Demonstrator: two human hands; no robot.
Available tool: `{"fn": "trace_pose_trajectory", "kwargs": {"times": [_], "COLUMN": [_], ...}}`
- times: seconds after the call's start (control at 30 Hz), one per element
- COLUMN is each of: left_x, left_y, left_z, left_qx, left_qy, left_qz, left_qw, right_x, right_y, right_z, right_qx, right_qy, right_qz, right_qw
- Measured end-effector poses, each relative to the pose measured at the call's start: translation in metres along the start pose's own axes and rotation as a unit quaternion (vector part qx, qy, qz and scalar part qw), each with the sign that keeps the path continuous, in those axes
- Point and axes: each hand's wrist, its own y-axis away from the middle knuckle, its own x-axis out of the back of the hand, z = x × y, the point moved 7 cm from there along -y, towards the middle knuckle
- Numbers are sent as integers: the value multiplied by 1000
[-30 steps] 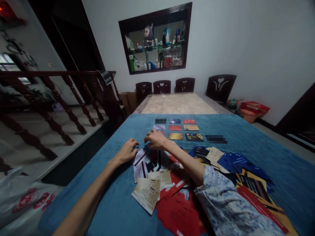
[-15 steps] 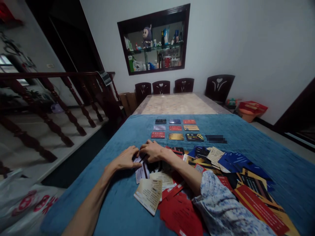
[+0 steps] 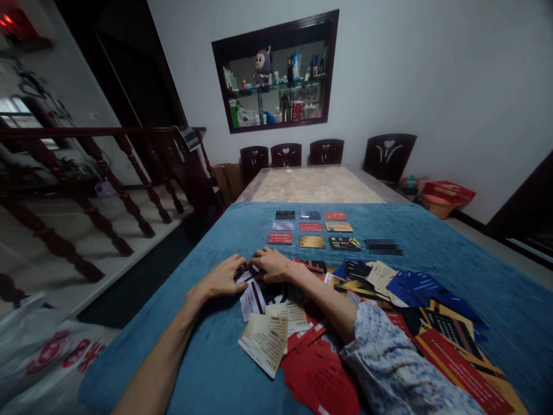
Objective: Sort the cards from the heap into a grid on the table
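My left hand [image 3: 222, 278] is closed, its thumb and fingers pinching the near edge of a pale card [image 3: 247, 275]. My right hand [image 3: 272, 266] curls over the far side of this card from the right; its fingertips partly hide it. Just below the hands lies a whitish card with a dark stripe [image 3: 253, 300]. Nearer to me are cream cards with printed text [image 3: 265, 343] and a pile of red cards [image 3: 322, 377]. Beyond the hands, cards are laid out in rows, among them a gold card [image 3: 311, 241] and a black VIP card [image 3: 344, 244].
Right of my arm spread blue cards [image 3: 417, 288], a beige card [image 3: 382, 275] and black, gold and red cards. A blue cloth [image 3: 207, 351] covers the near table. Chairs [image 3: 389, 158] stand around the far end; a railing [image 3: 121, 196] and plastic bags [image 3: 52, 357] are at left.
The view has shifted slightly, so everything sits a little further right. Both hands stay together at the card, with small finger movements. The laid-out cards keep their places.
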Motion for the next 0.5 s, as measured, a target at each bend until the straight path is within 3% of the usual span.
{"fn": "trace_pose_trajectory", "kwargs": {"times": [0.3,0.5], "left_x": [4,3], "left_y": [1,0], "left_z": [-14,-12], "left_qx": [-36,-41], "left_qy": [3,3], "left_qz": [60,60], "left_qw": [998,997], "right_x": [2,2], "right_y": [1,2], "right_z": [5,5], "right_qx": [-48,-38], "right_qy": [15,15], "right_qz": [1,-10], "right_qw": [999,999]}}
